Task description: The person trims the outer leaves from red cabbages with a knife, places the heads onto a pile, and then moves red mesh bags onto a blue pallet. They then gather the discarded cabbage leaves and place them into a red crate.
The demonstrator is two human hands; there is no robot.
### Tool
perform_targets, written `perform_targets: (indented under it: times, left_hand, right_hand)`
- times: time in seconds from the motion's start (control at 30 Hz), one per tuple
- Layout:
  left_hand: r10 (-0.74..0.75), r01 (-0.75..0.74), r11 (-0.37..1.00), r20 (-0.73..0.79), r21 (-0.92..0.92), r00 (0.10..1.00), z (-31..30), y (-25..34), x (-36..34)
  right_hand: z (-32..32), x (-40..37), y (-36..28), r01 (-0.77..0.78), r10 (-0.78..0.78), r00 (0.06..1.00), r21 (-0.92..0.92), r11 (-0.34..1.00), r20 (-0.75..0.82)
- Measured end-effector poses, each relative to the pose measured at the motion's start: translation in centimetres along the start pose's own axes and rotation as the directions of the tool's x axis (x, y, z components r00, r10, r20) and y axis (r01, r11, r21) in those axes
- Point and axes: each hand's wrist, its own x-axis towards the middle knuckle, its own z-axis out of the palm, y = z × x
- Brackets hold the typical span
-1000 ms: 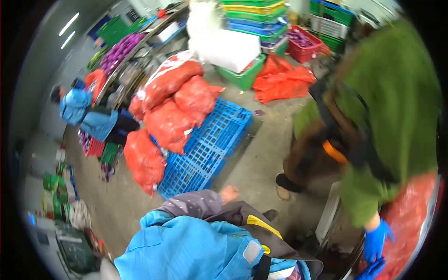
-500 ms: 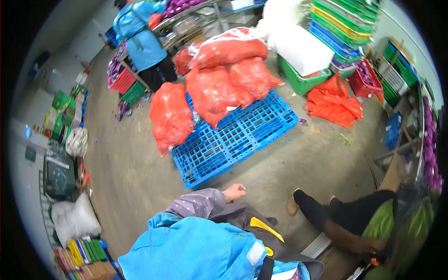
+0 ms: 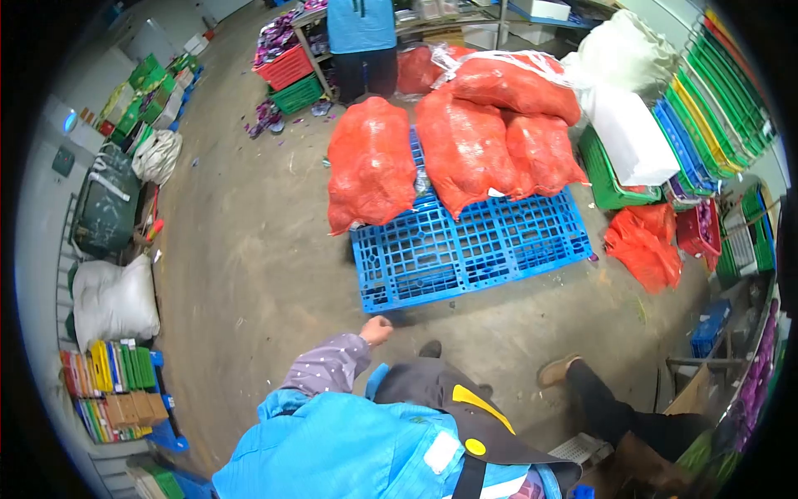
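Observation:
My left hand (image 3: 376,331) hangs in front of my body, past a grey dotted cuff and a blue sleeve. Its fingers are loosely curled, and nothing shows in them. Closest to it is the front left corner of a blue plastic pallet (image 3: 407,287), apart from the hand. On the pallet's rear part lie several bulging red mesh sacks, among them a left sack (image 3: 371,162), a middle sack (image 3: 470,150) and one lying across the top (image 3: 519,86). My right hand is out of view.
A person in dark trousers (image 3: 603,403) is at the lower right, one foot on the floor. Another person in blue (image 3: 362,29) stands at a bench behind the sacks. Stacked crates (image 3: 719,100) and a red bag (image 3: 644,245) are at right; a white sack (image 3: 116,301) lies left.
My view has turned left, so the pallet and sacks appear farther right. My left hand has shifted left in view, remaining curled. The seated or standing person at right has shifted lower in view.

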Motion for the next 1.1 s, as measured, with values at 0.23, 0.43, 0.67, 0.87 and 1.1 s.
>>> perform_targets:
  times: [0.23, 0.43, 0.67, 0.87, 1.1]
  left_hand:
    - [-0.196, 0.14, 0.898, -0.096, -0.418, 0.976, -1.8, -11.4, -5.5]
    - [-0.325, 0.367, 0.837, 0.17, -0.406, 0.93, -2.1, -13.2, -14.2]
    - [-0.288, 0.276, 0.817, 0.057, -0.506, 0.956, -9.1, -16.3, -11.0]
    - [-0.325, 0.303, 0.792, 0.055, -0.531, 0.944, -15.7, -16.9, -8.2]
    - [-0.259, 0.256, 0.848, 0.06, -0.464, 0.964, -17.9, -13.7, -1.3]
  right_hand:
    - [41.6, 1.3, -8.3, -0.015, -0.234, 0.964, -0.907, 0.42, -0.124]
    - [44.7, 9.4, -6.0, 0.073, -0.102, 0.993, -0.978, 0.195, 0.054]
    - [54.8, 7.1, 1.4, 0.127, -0.006, 0.992, -0.973, 0.193, 0.129]
    - [58.2, 4.3, 7.9, 0.072, 0.025, 0.997, -0.995, 0.075, 0.074]
    - [58.0, 2.2, 9.8, 0.06, 0.03, 0.997, -0.986, 0.155, 0.066]
